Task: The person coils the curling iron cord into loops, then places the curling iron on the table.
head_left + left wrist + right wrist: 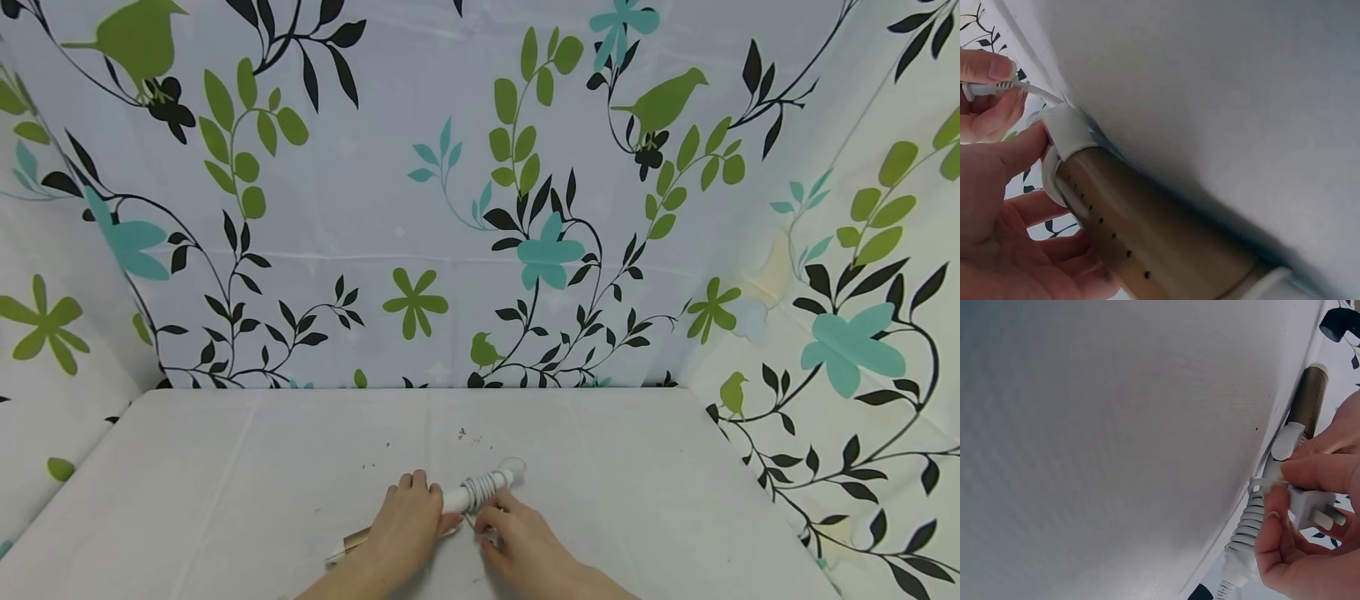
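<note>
A curling iron with a brown, hole-dotted barrel [1147, 219] and a white handle [456, 500] lies slantwise low in the head view. Its white cord [480, 492] is wound in several turns around the handle. The left hand [408, 521] grips the iron near where handle and barrel meet; in the left wrist view its thumb lies by the white clip part [1071, 132]. Close beside the coils, the right hand [525, 537] pinches the cord's plug end. The white plug [1305, 506] shows its prongs in the right wrist view, partly covered by fingers.
The iron lies on a white-covered table [225, 467]. Small dark specks [462, 434] dot the cloth beyond the hands. Patterned fabric [420, 200] with leaves and birds hangs behind the table and at both sides.
</note>
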A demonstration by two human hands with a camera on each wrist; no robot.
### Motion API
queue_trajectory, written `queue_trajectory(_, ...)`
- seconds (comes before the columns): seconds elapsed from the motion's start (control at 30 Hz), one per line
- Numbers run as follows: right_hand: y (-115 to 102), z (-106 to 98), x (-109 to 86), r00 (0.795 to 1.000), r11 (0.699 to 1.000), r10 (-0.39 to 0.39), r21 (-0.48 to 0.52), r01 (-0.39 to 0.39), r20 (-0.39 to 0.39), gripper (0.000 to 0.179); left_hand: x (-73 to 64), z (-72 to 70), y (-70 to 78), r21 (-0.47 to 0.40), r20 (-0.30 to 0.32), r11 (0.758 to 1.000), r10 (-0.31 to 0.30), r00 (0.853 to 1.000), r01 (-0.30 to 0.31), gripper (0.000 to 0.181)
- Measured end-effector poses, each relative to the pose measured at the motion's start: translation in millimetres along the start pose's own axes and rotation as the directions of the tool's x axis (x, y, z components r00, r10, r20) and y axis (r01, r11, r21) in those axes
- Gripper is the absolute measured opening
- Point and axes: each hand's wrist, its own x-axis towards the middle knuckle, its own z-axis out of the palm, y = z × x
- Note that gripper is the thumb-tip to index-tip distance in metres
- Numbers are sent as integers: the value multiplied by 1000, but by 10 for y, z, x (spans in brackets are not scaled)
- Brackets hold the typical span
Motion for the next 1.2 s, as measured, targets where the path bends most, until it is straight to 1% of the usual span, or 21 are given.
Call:
queue_trajectory(0.03, 10, 1, -5, 1000, 1000, -7, -9, 7, 2, 13, 1, -7, -6, 4, 7, 1000, 2, 1000, -2, 47)
queue_trajectory(0.13, 20, -2, -20, 999, 1000, -10, -22, 11, 30, 14, -6, -24, -19, -30, 34, 1000, 4, 999, -3, 46)
queue_trajectory(0.27, 1, -13, -33, 995, 998, 25, -56, -20, 99, 16, -25, -23, -36, -65, 62, 998, -6, 998, 10, 46)
queue_trajectory(0.4, -3, -14, -60, 990, 995, 40, -96, -27, 132, 18, -39, -31, -47, -89, 98, 996, -22, 995, 31, 45)
queue_trajectory(0.47, -4, -16, -74, 991, 995, 28, -103, -14, 133, 18, -50, -40, -51, -100, 104, 994, -24, 994, 35, 42)
queue_trajectory(0.57, -1, -23, -90, 991, 995, -3, -96, 16, 132, 17, -66, -44, -56, -100, 91, 994, -27, 995, 36, 39)
queue_trajectory(0.67, -2, -33, -101, 991, 995, -25, -88, 37, 129, 18, -80, -48, -58, -94, 71, 995, -35, 997, 42, 41)
queue_trajectory(0.77, 2, -36, -110, 991, 995, -32, -87, 43, 128, 19, -89, -48, -56, -101, 73, 993, -48, 996, 56, 44)
queue_trajectory(0.9, 5, -35, -110, 991, 995, -19, -98, 32, 132, 19, -89, -37, -57, -92, 85, 993, -63, 994, 71, 50)
queue_trajectory(1.0, 0, -49, -104, 990, 995, 5, -100, 9, 139, 19, -91, -39, -61, -95, 97, 992, -79, 992, 89, 51)
queue_trajectory(1.1, -8, -76, -101, 988, 995, 41, -91, -28, 152, 19, -102, -65, -73, -109, 129, 987, -106, 986, 121, 52)
queue_trajectory(1.2, 3, -119, -100, 986, 994, 71, -97, -56, 154, 19, -123, -115, -100, -149, 164, 976, -134, 977, 159, 53)
